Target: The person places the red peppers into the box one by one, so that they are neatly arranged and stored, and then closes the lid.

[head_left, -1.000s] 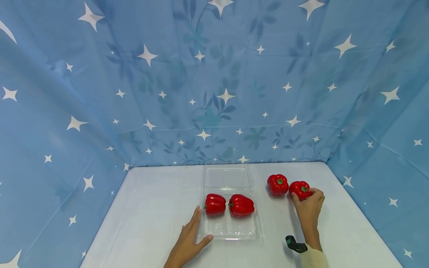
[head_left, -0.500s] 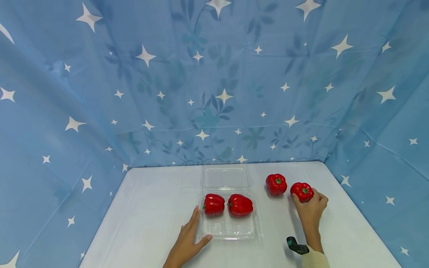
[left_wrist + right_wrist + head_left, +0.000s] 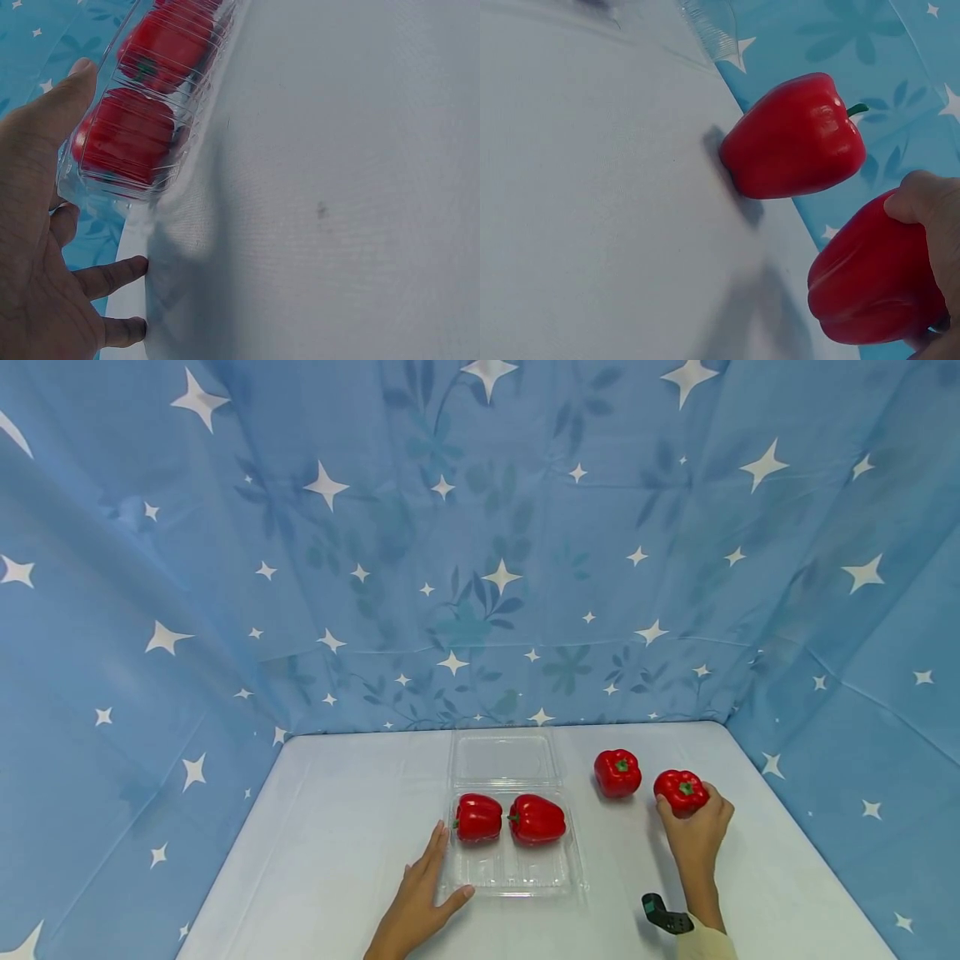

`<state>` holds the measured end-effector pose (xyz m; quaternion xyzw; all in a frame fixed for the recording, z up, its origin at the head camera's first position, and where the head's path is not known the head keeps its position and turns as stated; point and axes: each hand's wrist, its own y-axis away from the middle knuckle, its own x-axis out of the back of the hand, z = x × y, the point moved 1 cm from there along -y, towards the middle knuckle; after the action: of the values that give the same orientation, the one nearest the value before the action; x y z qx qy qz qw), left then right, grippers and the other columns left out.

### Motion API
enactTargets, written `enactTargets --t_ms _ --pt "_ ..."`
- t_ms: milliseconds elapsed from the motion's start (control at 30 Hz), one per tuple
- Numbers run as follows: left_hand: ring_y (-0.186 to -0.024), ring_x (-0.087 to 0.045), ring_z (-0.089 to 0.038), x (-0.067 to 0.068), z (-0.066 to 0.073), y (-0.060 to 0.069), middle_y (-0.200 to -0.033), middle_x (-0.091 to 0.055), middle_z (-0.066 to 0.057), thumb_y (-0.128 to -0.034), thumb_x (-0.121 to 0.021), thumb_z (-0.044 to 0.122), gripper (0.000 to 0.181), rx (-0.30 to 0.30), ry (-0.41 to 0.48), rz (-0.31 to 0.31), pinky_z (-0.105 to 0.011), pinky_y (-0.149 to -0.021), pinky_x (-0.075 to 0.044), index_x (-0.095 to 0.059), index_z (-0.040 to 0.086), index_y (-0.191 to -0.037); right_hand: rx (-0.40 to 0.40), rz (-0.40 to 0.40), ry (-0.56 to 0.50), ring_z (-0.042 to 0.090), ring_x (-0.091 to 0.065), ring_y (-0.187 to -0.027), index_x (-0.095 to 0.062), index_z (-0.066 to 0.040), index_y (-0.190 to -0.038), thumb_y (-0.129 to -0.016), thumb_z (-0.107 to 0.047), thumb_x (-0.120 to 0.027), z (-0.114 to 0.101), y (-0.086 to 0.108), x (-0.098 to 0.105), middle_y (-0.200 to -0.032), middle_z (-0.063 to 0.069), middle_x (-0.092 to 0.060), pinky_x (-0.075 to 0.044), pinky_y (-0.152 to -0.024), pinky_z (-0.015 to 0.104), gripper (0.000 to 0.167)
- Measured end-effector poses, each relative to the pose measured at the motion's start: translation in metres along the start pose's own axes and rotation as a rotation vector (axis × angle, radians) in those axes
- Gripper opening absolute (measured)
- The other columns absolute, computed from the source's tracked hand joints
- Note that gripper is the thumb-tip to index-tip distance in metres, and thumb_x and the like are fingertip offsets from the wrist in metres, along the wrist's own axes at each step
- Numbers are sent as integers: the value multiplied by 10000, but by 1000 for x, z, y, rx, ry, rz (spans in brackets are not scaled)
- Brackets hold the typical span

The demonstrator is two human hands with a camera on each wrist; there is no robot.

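My right hand (image 3: 697, 832) grips a red bell pepper (image 3: 680, 792), thumb on its near left side and fingers on its right. In the right wrist view this bell pepper (image 3: 877, 277) appears raised, its shadow lying apart from it. Another red bell pepper (image 3: 617, 773) stands to its left, stem up. Two more bell peppers (image 3: 478, 817) lie on their sides in the far half of a clear plastic clamshell box (image 3: 517, 892). My left hand (image 3: 418, 893) spreads along the box's left side, thumb at the near left corner, fingers extended.
The box's transparent lid (image 3: 504, 758) lies folded back flat on the far side. Everything rests on a white table (image 3: 337, 835). A blue curtain with stars (image 3: 465, 568) hangs behind and along the sides. A dark wrist device (image 3: 666, 917) sits on my right wrist.
My right hand has shifted the gripped bell pepper slightly right and nearer, opening a gap to its neighbour. The left hand and box have stayed in place.
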<state>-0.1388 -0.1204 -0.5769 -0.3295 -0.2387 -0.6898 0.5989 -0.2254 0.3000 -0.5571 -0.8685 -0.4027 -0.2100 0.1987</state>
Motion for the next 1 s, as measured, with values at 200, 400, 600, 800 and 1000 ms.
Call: enactTargets --t_ms 200,400,600,800,1000 --pt "-1447 -322 -378 -1 0 -1 -1651 -148 -4 -870 -605 615 926 4 6 -3 -810 -1007 -217 -189 183 -1575 -16 23 -58 396 -229 -1426 -235 24 -1478 -821 -83 -735 -3 2 2 -1469 264 -249 -424 -969 693 832" --pt "-1446 -325 -371 -1 0 -1 -1650 -150 4 -867 -611 612 923 4 6 6 -805 -1012 -220 -190 196 -1575 -6 32 -95 376 -224 -1431 -231 -12 -1490 -822 -85 -741 -7 5 4 -1483 241 -238 -425 -972 691 843" --pt "-1442 -327 -384 0 0 -1 -1651 -150 -6 -870 -607 610 920 -6 -7 14 -803 -1012 -222 -192 187 -1575 20 53 -110 391 -262 -1421 -259 -33 -1489 -829 -77 -736 -10 9 6 -1496 233 -282 -421 -973 694 815" --pt "-1442 -324 -393 0 0 0 -1650 -158 -32 -874 -604 610 920 -10 -3 13 -808 -1007 -221 -188 185 -1576 12 86 -133 413 -321 -1407 -290 -39 -1493 -854 -146 -736 -9 13 6 -1505 227 -355 -420 -978 686 787" --pt "-1445 -319 -394 0 0 -1 -1652 -153 -25 -871 -600 619 925 1 -3 -3 -809 -1011 -212 -174 201 -1578 25 120 -148 405 -350 -1392 -301 -35 -1505 -872 -241 -736 -10 15 10 -1496 224 -382 -421 -982 679 796"
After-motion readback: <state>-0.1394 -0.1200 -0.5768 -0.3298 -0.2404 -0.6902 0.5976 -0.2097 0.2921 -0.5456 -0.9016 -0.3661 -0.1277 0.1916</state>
